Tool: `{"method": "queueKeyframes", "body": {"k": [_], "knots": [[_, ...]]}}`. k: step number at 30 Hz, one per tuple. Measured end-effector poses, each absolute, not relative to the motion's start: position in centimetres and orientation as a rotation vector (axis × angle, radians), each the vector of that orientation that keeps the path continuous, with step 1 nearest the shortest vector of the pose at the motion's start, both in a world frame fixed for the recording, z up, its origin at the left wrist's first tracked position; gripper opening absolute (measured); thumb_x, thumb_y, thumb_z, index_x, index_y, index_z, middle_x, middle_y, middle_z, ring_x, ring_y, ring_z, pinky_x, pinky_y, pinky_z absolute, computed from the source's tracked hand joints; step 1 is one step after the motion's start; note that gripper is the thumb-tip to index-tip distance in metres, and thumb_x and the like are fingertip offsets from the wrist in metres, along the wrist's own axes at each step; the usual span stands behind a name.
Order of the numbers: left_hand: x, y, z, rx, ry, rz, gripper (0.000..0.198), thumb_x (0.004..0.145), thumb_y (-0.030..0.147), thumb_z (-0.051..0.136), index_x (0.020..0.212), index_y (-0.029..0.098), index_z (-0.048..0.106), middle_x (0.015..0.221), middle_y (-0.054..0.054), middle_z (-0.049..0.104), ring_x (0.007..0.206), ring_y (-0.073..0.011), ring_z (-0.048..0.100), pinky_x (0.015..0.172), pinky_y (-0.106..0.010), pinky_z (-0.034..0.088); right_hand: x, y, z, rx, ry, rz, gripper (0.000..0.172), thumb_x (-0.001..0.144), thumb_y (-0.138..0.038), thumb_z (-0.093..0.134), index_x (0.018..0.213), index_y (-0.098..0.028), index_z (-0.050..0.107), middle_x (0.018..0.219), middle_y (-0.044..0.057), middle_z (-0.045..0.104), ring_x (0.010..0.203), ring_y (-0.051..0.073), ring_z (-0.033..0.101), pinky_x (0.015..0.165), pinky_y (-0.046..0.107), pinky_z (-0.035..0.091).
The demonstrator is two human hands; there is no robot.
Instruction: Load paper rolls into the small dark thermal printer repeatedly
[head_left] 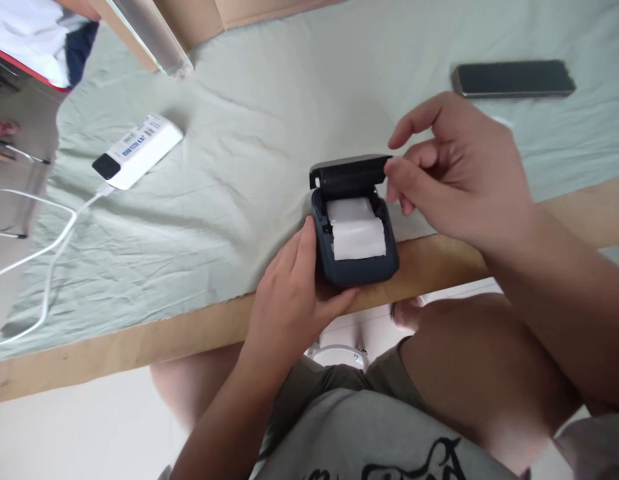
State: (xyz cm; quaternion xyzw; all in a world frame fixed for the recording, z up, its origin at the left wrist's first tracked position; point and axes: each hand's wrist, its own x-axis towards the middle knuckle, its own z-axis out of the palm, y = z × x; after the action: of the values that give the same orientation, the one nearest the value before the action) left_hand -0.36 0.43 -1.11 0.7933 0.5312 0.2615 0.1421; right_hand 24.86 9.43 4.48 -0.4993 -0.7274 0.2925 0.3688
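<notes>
A small dark blue portable printer (362, 270) sits at the table's front edge with its black lid (349, 175) raised. A roll of white paper (358, 237) lies in its compartment, the loose end hanging over the front. My left hand (292, 287) is closed around the printer's left side and lower corner, thumb along the front. Beside the lid's right end is my right hand (444, 163), index finger and thumb apart and the other fingers curled. Its thumb tip is at the lid's corner; whether it touches I cannot tell.
A pale green cloth (229, 173) covers the table, with its wooden edge (199, 337) bare in front. At left is a white power bank (142, 150) with a white cable (54, 250). A dark phone (514, 79) lies back right. A clear plastic piece (152, 37) and cardboard (199, 27) stand behind.
</notes>
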Motion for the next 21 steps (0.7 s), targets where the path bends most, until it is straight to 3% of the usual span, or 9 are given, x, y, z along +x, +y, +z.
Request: {"method": "queueKeyframes", "body": {"k": [4,7,10,14,17,21], "knots": [[-0.3,0.4,-1.3,2.31,1.526,0.771,0.107,0.097,0.048,0.093,0.183,0.019,0.035,0.166,-0.022,0.072,0.149,-0.0425,0.076,0.12,-0.053,0.067,23.6,9.5,5.3,-1.357,-1.926,0.534,0.035,0.098,-0.054,0.073,0.089,-0.027,0.053,0.074,0.001,0.063,0.072,0.023,0.067,0.086,0.049,0.057],[-0.3,0.3,-1.6,2.339,1.514,0.785,0.107,0.099,0.05,0.092,0.183,0.018,0.033,0.165,-0.023,0.073,0.148,-0.0422,0.076,0.119,-0.052,0.067,22.7,10.3,5.9,-1.54,-2.223,0.525,0.024,0.093,-0.047,0.07,0.085,-0.027,0.061,0.071,0.003,0.058,0.076,0.026,0.066,0.097,0.053,0.055],[-0.4,0.3,-1.6,2.38,1.509,0.794,0.106,0.1,0.05,0.092,0.182,0.017,0.034,0.164,-0.024,0.073,0.147,-0.0415,0.077,0.118,-0.051,0.068,21.3,11.2,6.9,-1.74,-2.503,0.479,0.009,0.089,-0.036,0.072,0.095,-0.029,0.075,0.074,0.005,0.063,0.084,0.028,0.066,0.085,0.043,0.049],[-0.5,0.3,-1.3,2.41,1.509,0.77,0.104,0.1,0.046,0.092,0.181,0.015,0.036,0.164,-0.024,0.073,0.147,-0.0409,0.077,0.118,-0.05,0.068,20.0,12.0,8.4,-1.865,-2.792,0.39,0.024,0.094,-0.031,0.072,0.115,-0.031,0.081,0.095,0.004,0.077,0.086,0.024,0.064,0.071,0.035,0.034],[-0.6,0.4,-1.3,2.424,1.523,0.758,0.107,0.098,0.046,0.094,0.182,0.015,0.035,0.162,-0.024,0.075,0.142,-0.0413,0.08,0.114,-0.05,0.07,20.6,12.0,8.8,-1.748,-2.759,0.457,0.027,0.089,-0.026,0.075,0.116,-0.031,0.08,0.103,0.0,0.082,0.085,0.021,0.064,0.072,0.035,0.035],[-0.5,0.3,-1.3,2.43,1.52,0.768,0.106,0.098,0.047,0.094,0.181,0.014,0.037,0.161,-0.025,0.075,0.143,-0.0416,0.079,0.115,-0.049,0.07,23.4,11.4,8.8,-1.442,-2.304,0.826,0.038,0.083,-0.033,0.075,0.121,-0.032,0.078,0.095,-0.002,0.081,0.065,0.013,0.056,0.063,0.032,0.039]]}}
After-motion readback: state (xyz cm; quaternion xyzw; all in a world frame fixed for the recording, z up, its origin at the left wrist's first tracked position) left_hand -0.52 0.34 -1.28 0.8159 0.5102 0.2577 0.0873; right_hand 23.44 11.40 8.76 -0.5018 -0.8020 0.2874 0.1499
